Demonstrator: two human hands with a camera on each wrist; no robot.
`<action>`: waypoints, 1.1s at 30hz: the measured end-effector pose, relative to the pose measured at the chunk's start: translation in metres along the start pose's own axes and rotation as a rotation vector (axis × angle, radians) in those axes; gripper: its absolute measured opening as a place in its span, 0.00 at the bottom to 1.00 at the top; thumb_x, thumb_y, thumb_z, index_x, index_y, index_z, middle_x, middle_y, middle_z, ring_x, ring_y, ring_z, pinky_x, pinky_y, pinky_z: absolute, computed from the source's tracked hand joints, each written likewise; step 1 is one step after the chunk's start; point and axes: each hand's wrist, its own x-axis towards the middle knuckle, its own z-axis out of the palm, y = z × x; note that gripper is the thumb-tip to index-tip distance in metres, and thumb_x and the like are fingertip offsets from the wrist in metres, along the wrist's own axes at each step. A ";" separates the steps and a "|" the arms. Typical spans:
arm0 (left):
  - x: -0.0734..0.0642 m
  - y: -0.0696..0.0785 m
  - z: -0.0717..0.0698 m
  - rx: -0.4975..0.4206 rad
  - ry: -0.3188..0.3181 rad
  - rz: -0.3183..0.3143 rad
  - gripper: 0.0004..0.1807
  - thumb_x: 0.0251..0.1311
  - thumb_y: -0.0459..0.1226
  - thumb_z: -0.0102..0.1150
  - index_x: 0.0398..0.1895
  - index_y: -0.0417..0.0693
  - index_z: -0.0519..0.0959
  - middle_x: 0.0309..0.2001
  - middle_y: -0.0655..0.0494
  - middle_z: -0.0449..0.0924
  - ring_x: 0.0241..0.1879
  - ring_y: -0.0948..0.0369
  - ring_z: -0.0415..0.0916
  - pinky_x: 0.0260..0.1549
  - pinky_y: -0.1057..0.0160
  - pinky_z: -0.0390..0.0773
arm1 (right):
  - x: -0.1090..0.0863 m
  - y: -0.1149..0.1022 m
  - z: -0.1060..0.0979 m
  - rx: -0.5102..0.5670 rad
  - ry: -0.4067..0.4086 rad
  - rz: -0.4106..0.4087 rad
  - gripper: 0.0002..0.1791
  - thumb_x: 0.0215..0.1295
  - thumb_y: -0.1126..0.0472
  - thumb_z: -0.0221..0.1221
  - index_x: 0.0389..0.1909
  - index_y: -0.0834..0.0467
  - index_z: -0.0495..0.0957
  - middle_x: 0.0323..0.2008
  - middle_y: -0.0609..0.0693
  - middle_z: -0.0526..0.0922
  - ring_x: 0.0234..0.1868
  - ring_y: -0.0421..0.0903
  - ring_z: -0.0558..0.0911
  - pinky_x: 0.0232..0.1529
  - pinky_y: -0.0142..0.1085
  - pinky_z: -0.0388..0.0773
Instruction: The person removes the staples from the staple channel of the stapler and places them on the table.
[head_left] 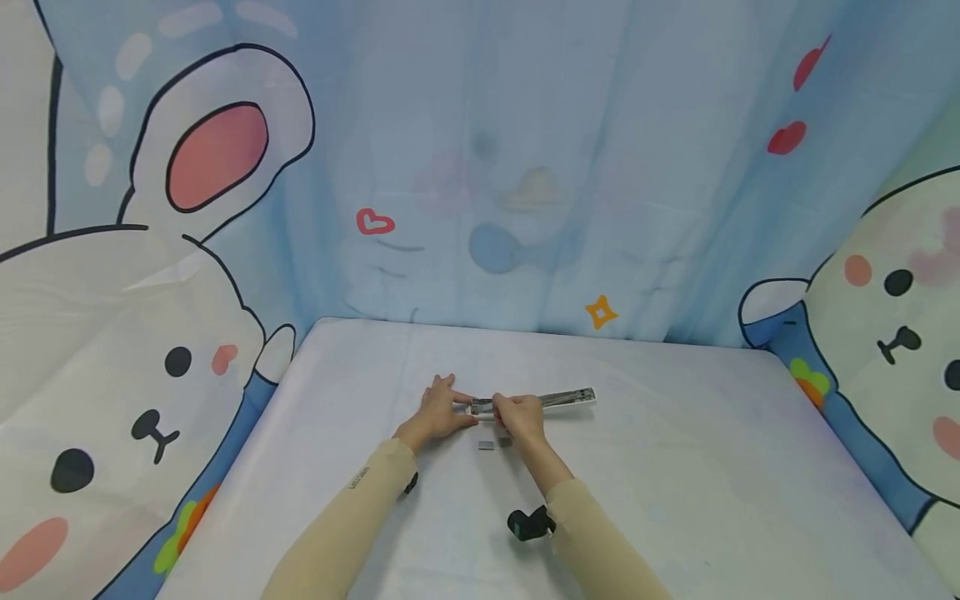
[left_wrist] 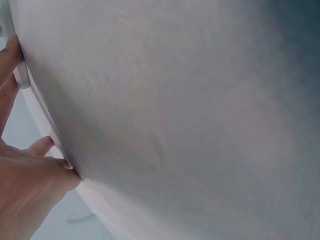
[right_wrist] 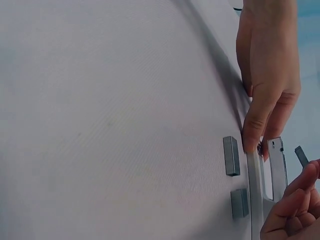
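Note:
A long, narrow stapler [head_left: 573, 398] with a white base and metal parts lies opened out on the table. At its left end my left hand [head_left: 438, 412] pinches the base between thumb and index finger; the other fingers spread away. My right hand [head_left: 521, 414] is over the stapler's middle. In the right wrist view, its fingertips pinch a small grey staple strip [right_wrist: 301, 156] beside the metal magazine [right_wrist: 276, 165]. Two more grey blocks of staples, one [right_wrist: 231, 156] nearer the left hand and another [right_wrist: 239, 203], rest on the table alongside the base.
A white cloth covers the table [head_left: 720, 467]. Behind it hangs a blue curtain [head_left: 540, 150] printed with cartoon animals. A black wrist camera [head_left: 529, 523] sits at the right sleeve.

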 end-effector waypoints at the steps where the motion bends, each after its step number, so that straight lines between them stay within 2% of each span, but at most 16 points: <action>1: 0.000 0.000 0.000 0.002 0.002 -0.002 0.22 0.57 0.44 0.71 0.52 0.41 0.84 0.73 0.33 0.54 0.74 0.34 0.42 0.70 0.38 0.46 | 0.000 0.001 -0.001 0.005 0.001 0.004 0.11 0.58 0.61 0.58 0.27 0.67 0.82 0.16 0.46 0.76 0.20 0.40 0.72 0.21 0.29 0.67; 13: -0.001 0.001 -0.001 0.005 -0.004 -0.007 0.23 0.57 0.45 0.70 0.52 0.42 0.84 0.73 0.34 0.54 0.74 0.35 0.41 0.71 0.39 0.46 | -0.006 0.011 -0.016 0.042 0.004 0.037 0.11 0.58 0.60 0.59 0.29 0.65 0.83 0.20 0.47 0.79 0.23 0.41 0.76 0.27 0.34 0.71; 22: 0.000 0.000 0.000 0.006 -0.008 -0.015 0.23 0.57 0.45 0.71 0.53 0.43 0.84 0.74 0.34 0.53 0.75 0.36 0.40 0.71 0.40 0.45 | -0.006 0.020 -0.025 0.049 0.008 0.037 0.11 0.57 0.61 0.57 0.28 0.65 0.83 0.18 0.45 0.77 0.21 0.40 0.73 0.24 0.31 0.68; 33: 0.001 0.000 0.001 0.011 -0.009 -0.009 0.23 0.58 0.45 0.70 0.53 0.42 0.83 0.74 0.34 0.53 0.75 0.37 0.40 0.71 0.40 0.45 | -0.006 0.031 -0.032 0.062 0.030 0.034 0.11 0.58 0.62 0.58 0.29 0.66 0.83 0.18 0.45 0.78 0.20 0.38 0.73 0.23 0.31 0.70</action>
